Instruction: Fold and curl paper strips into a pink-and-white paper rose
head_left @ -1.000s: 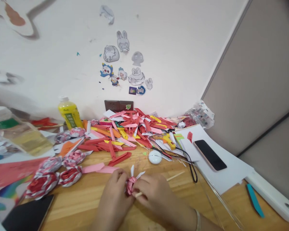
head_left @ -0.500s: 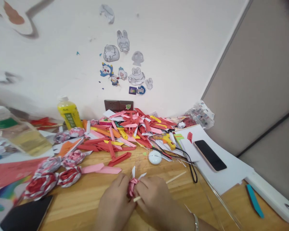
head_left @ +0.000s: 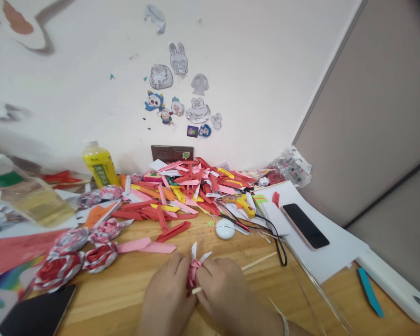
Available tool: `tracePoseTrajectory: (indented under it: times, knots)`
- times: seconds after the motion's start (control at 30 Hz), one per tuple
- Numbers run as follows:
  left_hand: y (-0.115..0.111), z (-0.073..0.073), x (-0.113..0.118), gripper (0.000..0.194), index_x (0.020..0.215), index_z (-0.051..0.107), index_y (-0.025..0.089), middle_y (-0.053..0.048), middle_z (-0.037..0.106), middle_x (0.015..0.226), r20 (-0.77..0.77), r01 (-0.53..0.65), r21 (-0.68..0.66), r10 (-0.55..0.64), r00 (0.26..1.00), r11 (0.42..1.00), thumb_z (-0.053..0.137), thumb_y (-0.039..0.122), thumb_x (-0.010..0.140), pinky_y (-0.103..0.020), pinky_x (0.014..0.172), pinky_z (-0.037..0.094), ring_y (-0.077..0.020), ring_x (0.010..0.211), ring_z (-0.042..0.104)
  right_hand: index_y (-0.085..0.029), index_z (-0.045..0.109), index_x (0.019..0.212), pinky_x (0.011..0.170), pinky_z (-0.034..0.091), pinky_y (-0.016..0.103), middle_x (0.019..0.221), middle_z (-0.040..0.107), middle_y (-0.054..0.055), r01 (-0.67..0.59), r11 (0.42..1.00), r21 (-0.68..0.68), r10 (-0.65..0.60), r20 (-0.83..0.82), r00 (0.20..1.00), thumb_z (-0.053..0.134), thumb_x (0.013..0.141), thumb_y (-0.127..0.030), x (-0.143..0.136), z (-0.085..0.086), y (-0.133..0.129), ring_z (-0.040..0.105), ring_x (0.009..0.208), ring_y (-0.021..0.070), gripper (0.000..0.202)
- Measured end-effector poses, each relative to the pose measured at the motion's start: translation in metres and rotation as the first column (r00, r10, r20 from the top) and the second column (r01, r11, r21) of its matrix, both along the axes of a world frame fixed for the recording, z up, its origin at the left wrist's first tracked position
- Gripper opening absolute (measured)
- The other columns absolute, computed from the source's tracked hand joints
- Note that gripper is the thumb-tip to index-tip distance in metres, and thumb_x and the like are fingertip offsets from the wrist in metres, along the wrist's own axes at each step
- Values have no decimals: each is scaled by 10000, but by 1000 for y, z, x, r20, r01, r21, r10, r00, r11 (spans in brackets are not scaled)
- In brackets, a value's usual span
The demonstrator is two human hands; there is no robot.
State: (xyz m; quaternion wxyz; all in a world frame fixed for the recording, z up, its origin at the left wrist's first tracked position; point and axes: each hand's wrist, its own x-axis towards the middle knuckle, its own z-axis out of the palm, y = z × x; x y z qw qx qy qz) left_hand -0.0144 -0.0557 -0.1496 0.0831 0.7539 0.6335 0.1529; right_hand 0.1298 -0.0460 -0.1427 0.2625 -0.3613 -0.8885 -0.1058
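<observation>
My left hand is closed around the near left side of a small pink folded paper piece. Two white pointed paper ends stick up from its top. On the other side, my right hand pinches the same piece, its fingers curled. A thin wooden stick passes through the right hand; its blunt end shows between the two hands. Much of the paper is hidden by the fingers. Two pink folded strips lie beyond my left hand, near finished red-and-white paper rosettes.
A heap of folded paper strips lines the wall. A yellow glue gun, a white round object and a phone lie to the right. Bottles stand left. A dark tablet-like device lies at lower left.
The wooden stick has shifted slightly, its far end reaching a little further right. Both hands stay closed on the pink paper with only small finger movement.
</observation>
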Motion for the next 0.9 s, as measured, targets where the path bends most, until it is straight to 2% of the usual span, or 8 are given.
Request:
tracePoseTrajectory:
  times: [0.33,0.5,0.67,0.73,0.9]
  knots:
    - [2,11,0,79,717,521,207,-57,592,822,-38,-24,-32,23,999,999,523,132,743,-294,650,364,-213,760,571,-166,541,769,464,254,311,628,607,44,-9,994,112,9,2,1000,381,886,-56,-5,-13,3,536,514,187,227]
    - [1,7,-1,98,724,529,200,-68,593,819,-36,-14,-18,13,999,1000,485,133,781,-304,643,361,-217,740,570,-163,568,742,480,283,302,655,629,40,-46,998,-40,45,-24,999,455,844,-110,-5,-5,1,545,541,179,162]
    - [1,3,-1,152,746,539,198,-72,590,832,-51,16,21,-15,999,1000,429,111,805,-318,660,362,-220,738,563,-184,578,658,480,277,262,601,627,-5,-26,969,-244,4,-91,996,517,814,-133,-3,10,0,526,502,128,175]
    - [1,4,-1,138,757,543,197,-70,589,833,-49,28,17,-27,998,999,436,130,811,-320,665,363,-222,744,562,-188,577,655,484,267,265,606,631,-6,2,968,-250,-25,-90,996,525,802,-131,-2,10,1,533,513,130,166]
    - [1,8,1,100,768,543,203,-61,594,845,-53,7,-23,-8,999,1000,474,130,778,-310,672,364,-222,772,569,-182,570,706,495,240,294,650,631,24,14,991,-135,-18,-27,999,510,812,-152,-1,1,1,538,541,165,125]
